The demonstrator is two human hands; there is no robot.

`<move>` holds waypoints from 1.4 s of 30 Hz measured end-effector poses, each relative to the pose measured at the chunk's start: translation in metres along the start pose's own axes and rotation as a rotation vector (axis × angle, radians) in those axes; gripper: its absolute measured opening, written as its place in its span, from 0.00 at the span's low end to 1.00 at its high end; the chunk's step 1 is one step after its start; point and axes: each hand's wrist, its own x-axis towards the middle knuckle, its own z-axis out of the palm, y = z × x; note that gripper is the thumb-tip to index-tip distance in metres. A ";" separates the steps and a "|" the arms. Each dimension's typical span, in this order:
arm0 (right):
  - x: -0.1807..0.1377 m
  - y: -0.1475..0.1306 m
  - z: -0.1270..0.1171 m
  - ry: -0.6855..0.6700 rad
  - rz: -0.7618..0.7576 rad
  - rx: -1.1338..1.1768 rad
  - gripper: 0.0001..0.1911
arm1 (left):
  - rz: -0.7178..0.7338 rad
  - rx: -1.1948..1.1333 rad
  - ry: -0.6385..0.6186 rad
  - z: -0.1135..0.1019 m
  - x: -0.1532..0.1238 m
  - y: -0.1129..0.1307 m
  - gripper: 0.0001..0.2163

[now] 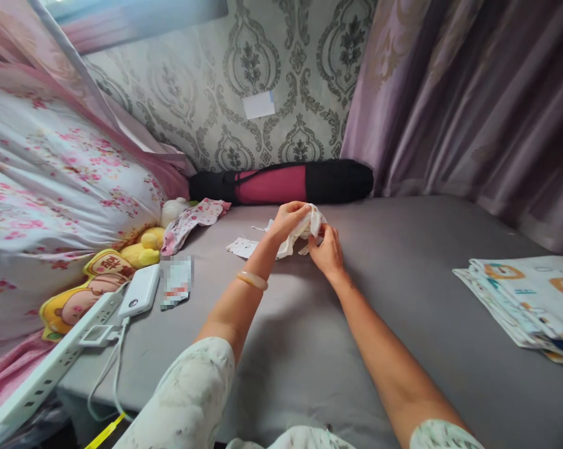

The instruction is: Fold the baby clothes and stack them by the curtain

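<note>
Both my hands are raised over the grey bed sheet (403, 293) and grip one small white patterned garment (305, 228). My left hand (287, 219), with a pale bangle on its wrist, closes on the garment's upper left part. My right hand (327, 248) pinches its lower right edge. Part of the cloth hangs down and trails onto the sheet to the left, toward a flat white piece (242, 247).
A black and pink rolled bag (281, 182) lies against the patterned wall. A floral quilt (52, 187), yellow plush toys (122, 262), a small floral garment (192, 219), a white power bank (139, 290) and a power strip (52, 368) sit left. Folded printed cloths (529, 305) are stacked right.
</note>
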 end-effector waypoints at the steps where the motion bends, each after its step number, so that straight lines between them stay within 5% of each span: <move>1: 0.003 0.002 -0.004 0.012 0.015 -0.012 0.16 | -0.009 -0.001 -0.004 0.003 -0.003 -0.002 0.18; 11: 0.042 0.018 -0.078 0.054 0.208 0.016 0.20 | -0.044 0.087 -0.191 0.014 -0.041 0.000 0.19; 17: 0.045 0.013 -0.123 -0.053 0.291 0.151 0.14 | -0.024 0.041 -0.473 0.015 -0.055 0.013 0.28; 21: 0.040 0.004 -0.146 -0.186 0.486 0.218 0.08 | 0.003 0.140 -0.471 0.019 -0.057 0.017 0.26; 28: 0.039 0.046 -0.147 -0.442 0.468 0.058 0.09 | -0.014 0.131 -0.382 0.028 -0.050 -0.014 0.11; 34: 0.039 0.073 -0.152 -0.640 0.343 -0.180 0.04 | 0.027 0.202 -0.268 0.034 -0.047 -0.032 0.11; 42: 0.038 0.037 -0.127 -0.484 0.084 0.093 0.15 | -0.017 0.185 -0.258 0.042 -0.053 -0.020 0.13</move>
